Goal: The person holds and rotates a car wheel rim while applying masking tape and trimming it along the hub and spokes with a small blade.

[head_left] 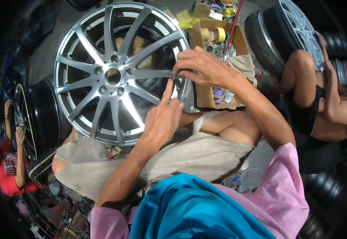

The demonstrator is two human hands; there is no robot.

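A silver multi-spoke car wheel rim (148, 74) lies face up in front of my knees. At its right side, my right hand (205, 68) bends over the outer end of a spoke with fingers and thumb closed together. Whatever they pinch is too small and covered to make out. Just below, my left hand (161, 121) reaches up with its index finger stretched out, its tip at the rim's edge near that spoke end. Nothing shows in the left hand. The two hands are close together but apart.
A cardboard box (199, 93) with tape rolls (220, 35) and a cloth (241, 68) stands right of the rim. A red rod (234, 30) leans out of it. People handle other wheels (301, 30) at right and left (42, 115). A yellow cloth (186, 19) lies behind.
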